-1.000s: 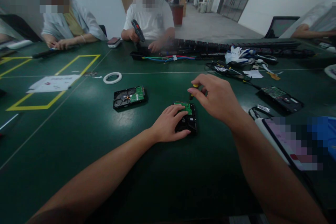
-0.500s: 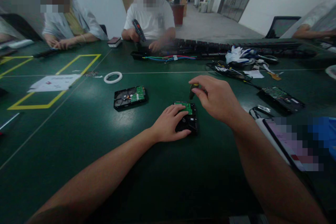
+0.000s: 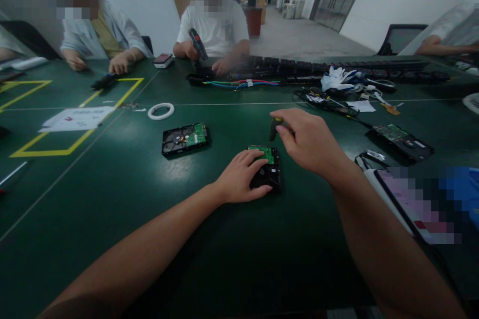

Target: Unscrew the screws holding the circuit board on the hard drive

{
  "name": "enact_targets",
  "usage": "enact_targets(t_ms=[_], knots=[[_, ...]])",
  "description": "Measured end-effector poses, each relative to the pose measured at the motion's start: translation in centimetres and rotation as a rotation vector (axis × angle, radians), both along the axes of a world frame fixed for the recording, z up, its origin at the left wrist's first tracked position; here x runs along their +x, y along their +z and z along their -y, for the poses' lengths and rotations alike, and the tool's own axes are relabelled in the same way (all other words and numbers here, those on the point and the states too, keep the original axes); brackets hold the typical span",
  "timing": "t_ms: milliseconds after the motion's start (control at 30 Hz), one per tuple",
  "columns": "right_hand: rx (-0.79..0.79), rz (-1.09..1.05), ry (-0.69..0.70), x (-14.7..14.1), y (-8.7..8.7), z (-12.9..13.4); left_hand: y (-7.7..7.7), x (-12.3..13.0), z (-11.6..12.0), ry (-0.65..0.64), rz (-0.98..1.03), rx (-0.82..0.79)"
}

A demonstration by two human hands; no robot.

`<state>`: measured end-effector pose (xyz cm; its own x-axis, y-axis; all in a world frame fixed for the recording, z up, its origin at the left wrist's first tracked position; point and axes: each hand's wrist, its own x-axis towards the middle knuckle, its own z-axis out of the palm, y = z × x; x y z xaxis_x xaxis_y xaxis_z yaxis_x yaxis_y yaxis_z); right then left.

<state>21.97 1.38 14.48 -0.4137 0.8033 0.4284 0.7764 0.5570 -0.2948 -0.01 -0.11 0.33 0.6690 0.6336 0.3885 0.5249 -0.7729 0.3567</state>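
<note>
A black hard drive with a green circuit board (image 3: 275, 172) lies on the green table (image 3: 179, 254) in front of me. My left hand (image 3: 243, 174) rests on its left part with the fingers spread, the thumb along the near edge. In my right hand (image 3: 310, 142) is a small dark screwdriver with a yellow band (image 3: 274, 129), pinched between thumb and fingers. It stands nearly upright, its tip down at the far edge of the circuit board. Whether the tip touches a screw is too small to tell.
A second hard drive (image 3: 185, 139) lies to the left, below a white ring (image 3: 160, 111). At the right are another drive (image 3: 402, 142), cables and a phone-like device (image 3: 411, 204). Gloves (image 3: 340, 79) lie farther back. Across the table, a person holds a power tool (image 3: 197, 43).
My hands hold nearly the same pose; the screwdriver handle looks slightly turned or shifted. At the far left, a person's hands have moved apart, and a dark object there has shifted right.
</note>
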Motion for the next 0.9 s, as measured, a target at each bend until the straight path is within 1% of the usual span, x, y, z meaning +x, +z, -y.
enact_targets(t_ms=[233,400,500,700,900], knots=[[0.020,-0.028,-0.091,-0.16,-0.47,-0.21,-0.02,-0.02,0.04,0.001,-0.008,0.001],[0.060,-0.019,-0.124,0.10,-0.36,-0.19,-0.03,0.05,0.03,0.001,0.005,-0.009],[0.074,-0.023,-0.111,0.16,-0.23,-0.25,-0.08,0.02,-0.03,-0.006,0.006,-0.006],[0.026,-0.045,-0.027,0.10,-0.03,-0.12,-0.11,-0.04,-0.05,-0.001,-0.008,0.004],[0.028,-0.047,0.007,0.08,0.02,0.03,-0.09,-0.01,-0.01,0.001,-0.009,-0.006]])
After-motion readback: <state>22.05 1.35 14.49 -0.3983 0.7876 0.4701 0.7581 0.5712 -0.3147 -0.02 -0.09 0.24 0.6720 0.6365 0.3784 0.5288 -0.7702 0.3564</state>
